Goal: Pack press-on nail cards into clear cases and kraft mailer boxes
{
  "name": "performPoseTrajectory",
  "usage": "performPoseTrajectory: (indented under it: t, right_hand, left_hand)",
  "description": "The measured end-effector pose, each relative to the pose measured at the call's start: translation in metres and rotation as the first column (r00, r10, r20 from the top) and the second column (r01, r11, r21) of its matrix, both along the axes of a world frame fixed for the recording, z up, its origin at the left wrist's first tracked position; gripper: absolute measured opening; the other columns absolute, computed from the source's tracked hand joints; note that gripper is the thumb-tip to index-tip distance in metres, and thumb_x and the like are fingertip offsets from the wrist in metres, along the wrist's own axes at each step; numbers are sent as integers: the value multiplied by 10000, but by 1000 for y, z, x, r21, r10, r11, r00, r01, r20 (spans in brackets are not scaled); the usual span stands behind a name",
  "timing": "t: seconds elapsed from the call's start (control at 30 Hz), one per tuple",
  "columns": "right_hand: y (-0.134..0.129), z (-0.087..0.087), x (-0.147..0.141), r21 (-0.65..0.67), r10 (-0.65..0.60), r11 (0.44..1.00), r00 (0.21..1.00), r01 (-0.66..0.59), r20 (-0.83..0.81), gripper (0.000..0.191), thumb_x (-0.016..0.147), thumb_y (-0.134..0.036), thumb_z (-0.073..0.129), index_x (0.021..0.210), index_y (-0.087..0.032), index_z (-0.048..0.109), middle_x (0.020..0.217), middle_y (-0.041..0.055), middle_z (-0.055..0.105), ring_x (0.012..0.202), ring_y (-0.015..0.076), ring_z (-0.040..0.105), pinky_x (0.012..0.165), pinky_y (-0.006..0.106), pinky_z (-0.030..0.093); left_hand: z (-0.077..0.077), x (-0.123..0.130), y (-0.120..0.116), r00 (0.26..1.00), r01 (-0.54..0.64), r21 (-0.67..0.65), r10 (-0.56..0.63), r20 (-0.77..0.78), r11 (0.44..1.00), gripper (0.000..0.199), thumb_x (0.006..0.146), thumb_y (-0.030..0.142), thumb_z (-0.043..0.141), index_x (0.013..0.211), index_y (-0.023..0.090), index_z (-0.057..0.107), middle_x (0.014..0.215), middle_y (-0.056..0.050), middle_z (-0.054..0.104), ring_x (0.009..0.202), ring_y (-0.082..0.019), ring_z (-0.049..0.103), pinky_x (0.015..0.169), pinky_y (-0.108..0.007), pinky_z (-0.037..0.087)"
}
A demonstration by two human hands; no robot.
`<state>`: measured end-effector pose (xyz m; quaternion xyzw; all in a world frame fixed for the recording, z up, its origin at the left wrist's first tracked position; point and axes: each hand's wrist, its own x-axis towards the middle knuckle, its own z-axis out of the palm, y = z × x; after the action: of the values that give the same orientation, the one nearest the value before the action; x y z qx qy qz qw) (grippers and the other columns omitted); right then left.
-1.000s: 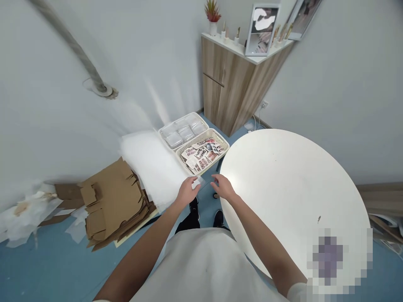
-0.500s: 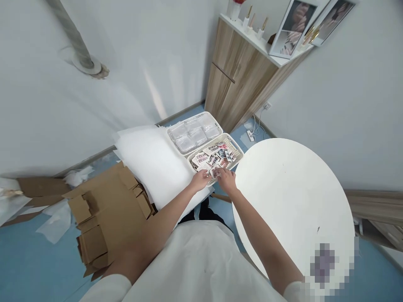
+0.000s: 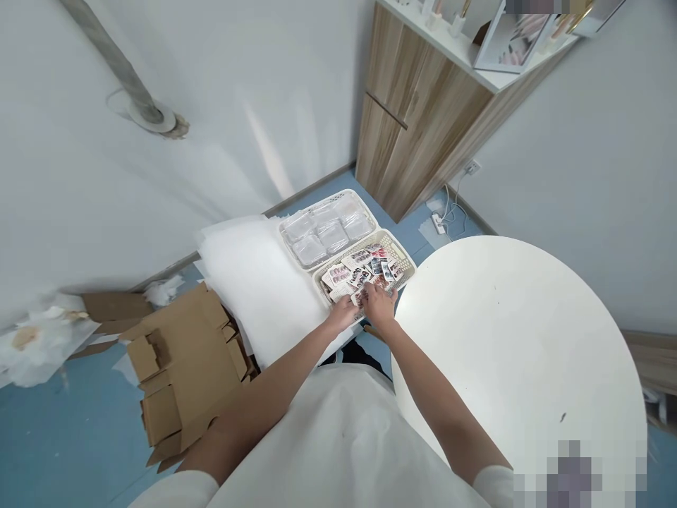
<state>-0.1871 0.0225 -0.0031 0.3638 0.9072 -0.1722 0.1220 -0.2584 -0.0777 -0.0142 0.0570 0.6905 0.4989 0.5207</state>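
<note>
A white basket (image 3: 407,262) holds a heap of small printed packs (image 3: 362,255) that look like press-on nails. At its near edge my left hand (image 3: 343,315) has its fingertips closed on the left end of one nail pack (image 3: 358,299). My right hand (image 3: 379,305) grips the same pack from the right, its fingers curled over and partly hiding it. Against the far side of this basket stands a second white basket (image 3: 348,195), holding several clear plastic packets (image 3: 331,236).
White foam sheets (image 3: 248,261) are stacked left of the baskets, beside flattened cardboard (image 3: 195,374). To the right stands a round white table (image 3: 508,331). Behind are a wooden cabinet (image 3: 417,113) and a power strip (image 3: 438,223) with cables on the floor.
The view has shifted slightly, so the cabinet and table appear farther right. Both hands stay at the basket's near edge; the pack between them sits slightly lower, more covered by my right hand.
</note>
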Motion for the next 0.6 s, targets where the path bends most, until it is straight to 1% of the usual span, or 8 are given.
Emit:
performPoseTrajectory:
  t: [0.1, 0.2, 0.27, 0.3, 0.37, 0.47, 0.53, 0.6]
  right_hand:
    - [4, -3, -2, -35, -14, 999, 996, 11, -84, 342, 799, -250, 445, 1141, -237, 437, 1033, 95, 585, 951, 239, 520, 945, 493, 105]
    - [8, -2, -4, -103, -70, 994, 974, 49, -216, 333, 819, -321, 425, 1137, -226, 448, 996, 89, 594, 938, 235, 526, 938, 483, 154]
    - [11, 1, -5, -224, -151, 971, 939, 82, -308, 306, 829, -346, 401, 1097, -218, 474, 874, 59, 616, 853, 215, 551, 903, 447, 244]
    - [12, 4, -6, -312, -209, 945, 914, 97, -349, 289, 829, -361, 395, 1060, -215, 490, 797, 40, 616, 786, 203, 561, 858, 417, 305]
    - [12, 10, -5, -524, -356, 845, 842, 105, -406, 255, 816, -397, 406, 962, -215, 509, 670, 5, 590, 654, 183, 560, 722, 350, 395]
    - [7, 20, 2, -774, -585, 632, 686, 51, -432, 211, 774, -429, 475, 821, -223, 488, 614, -19, 574, 587, 164, 566, 608, 298, 431]
    - [0, 27, 10, -853, -701, 522, 579, 20, -416, 209, 752, -426, 516, 773, -224, 470, 616, -25, 584, 579, 151, 577, 612, 292, 444]
    - [-12, 33, 19, -891, -785, 454, 485, 27, -385, 220, 733, -425, 546, 756, -219, 472, 633, -25, 598, 560, 137, 578, 619, 291, 453]
  left_hand:
    - [-5, -1, -1, 997, -76, 17, 76, 12, 997, 433, 621, 158, 571, 1051, 184, 528, 947, -66, 633, 886, -213, 577, 686, -289, 444]
    - [-7, -5, -4, 984, -171, 78, 175, -41, 982, 586, 615, 117, 566, 1182, 200, 443, 1175, -106, 541, 1115, -250, 475, 823, -335, 427]
    - [-2, -10, -7, 977, -187, 139, 199, -78, 972, 658, 620, 103, 553, 1244, 211, 376, 1283, -112, 451, 1219, -253, 373, 900, -358, 392]
    - [2, -13, -8, 976, -182, 176, 200, -91, 967, 672, 626, 102, 545, 1261, 217, 355, 1314, -109, 419, 1246, -248, 336, 924, -364, 379]
    - [13, -18, -12, 973, -162, 260, 198, -117, 952, 679, 641, 106, 537, 1276, 233, 334, 1341, -96, 388, 1266, -239, 307, 954, -368, 361]
    - [30, -23, -18, 957, -175, 341, 240, -161, 924, 669, 665, 136, 556, 1281, 263, 327, 1373, -78, 344, 1247, -239, 341, 959, -366, 365]
    - [38, -22, -22, 950, -202, 329, 266, -165, 923, 632, 685, 192, 584, 1269, 256, 350, 1360, -91, 361, 1198, -241, 412, 935, -364, 390]
    - [43, -16, -25, 959, -199, 291, 248, -140, 936, 552, 702, 272, 603, 1220, 211, 422, 1248, -117, 489, 1094, -234, 512, 896, -372, 421]
